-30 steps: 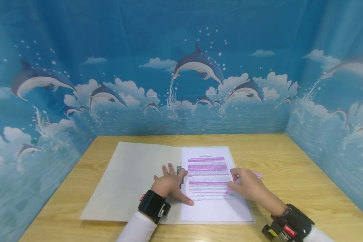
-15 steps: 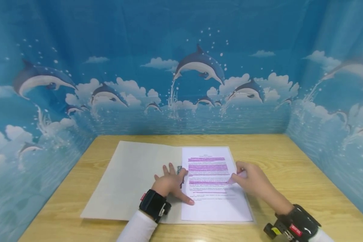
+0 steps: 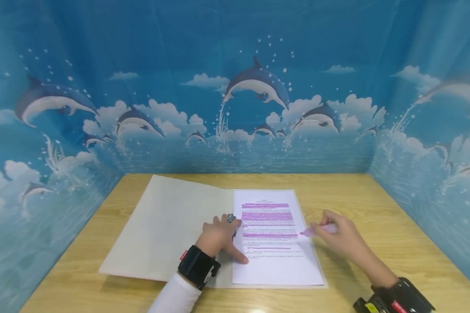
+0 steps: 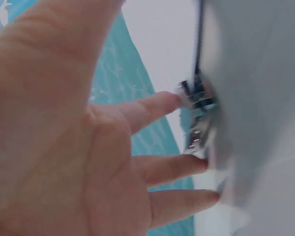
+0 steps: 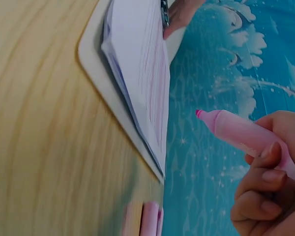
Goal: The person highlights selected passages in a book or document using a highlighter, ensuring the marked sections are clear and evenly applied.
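A cream folder (image 3: 156, 234) lies spread out on the table, its left cover tilted slightly up. On its right side sits a stack of printed paper (image 3: 276, 269) with lines marked in purple-pink. My left hand (image 3: 218, 237) rests with spread fingers across the fold, thumb on the paper's left edge. Beside those fingers a metal clip (image 4: 199, 98) shows in the left wrist view. My right hand (image 3: 342, 232) pinches a pink highlighter (image 5: 241, 132), uncapped, its tip pointing left. The tip hovers by the paper's right edge; whether it touches, I cannot tell.
Wood-grain tabletop (image 3: 360, 195) surrounds the folder. A dolphin-printed blue curtain (image 3: 235, 156) encloses the back and both sides. Low in the right wrist view, a pink object (image 5: 148, 219) stands on the table, partly cut off.
My right hand has drawn back to the right with the highlighter, off the marked lines. The folder's left cover has risen a little. My left hand stays nearly in place.
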Tool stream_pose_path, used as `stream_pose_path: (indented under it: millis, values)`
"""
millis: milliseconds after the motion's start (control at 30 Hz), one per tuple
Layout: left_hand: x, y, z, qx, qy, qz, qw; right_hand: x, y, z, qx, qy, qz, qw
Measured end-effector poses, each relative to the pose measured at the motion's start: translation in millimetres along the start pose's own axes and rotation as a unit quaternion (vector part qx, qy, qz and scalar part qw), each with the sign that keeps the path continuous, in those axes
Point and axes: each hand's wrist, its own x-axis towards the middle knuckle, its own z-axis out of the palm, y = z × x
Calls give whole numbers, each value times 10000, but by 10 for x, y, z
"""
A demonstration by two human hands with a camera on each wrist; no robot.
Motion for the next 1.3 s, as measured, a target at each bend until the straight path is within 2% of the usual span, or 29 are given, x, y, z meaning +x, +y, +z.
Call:
stream_pose_path:
  millis: [167, 300, 367, 467, 567, 600, 667, 800, 967, 1033, 1100, 1233, 1300]
  values:
    - [5, 118, -92, 476, 401, 110, 9980, -31, 104, -151, -14, 462, 354, 9983]
    - [26, 359, -144, 996, 790, 558, 9903, -35, 162, -266, 106, 804, 967, 9920]
    - [78, 527, -118, 1369, 963, 961, 9812, -34, 179, -312, 244, 922, 1256, 9875]
    - [204, 800, -9, 1848, 1183, 1855, 9578, -16, 186, -365, 524, 1199, 1589, 9786]
    - [350, 1096, 124, 1986, 1275, 2614, 9359, 9, 181, -409, 765, 1593, 1852, 9667]
    - [398, 1203, 158, 2019, 1289, 2767, 9306, 15, 181, -423, 822, 1752, 1927, 9620]
    - [495, 1413, 211, 2024, 1337, 2912, 9254, 17, 188, -445, 978, 2019, 2051, 9527]
    - [668, 1776, 248, 2118, 1488, 2955, 9196, 0, 197, -467, 1433, 2273, 2204, 9377]
    - [834, 2079, 284, 2012, 1274, 2823, 9293, -23, 185, -443, 1927, 2165, 2258, 9300]
    - [874, 2150, 303, 1953, 1130, 2756, 9344, -21, 176, -430, 2082, 2166, 2205, 9280]
    - [901, 2201, 323, 2053, 1012, 2699, 9353, -16, 169, -422, 2192, 2175, 2056, 9286]
    - [920, 2257, 345, 2169, 907, 2644, 9353, -5, 187, -426, 2104, 2177, 1785, 9362]
    - [917, 2265, 342, 2079, 918, 2695, 9358, -1, 207, -435, 2003, 2195, 1754, 9386]
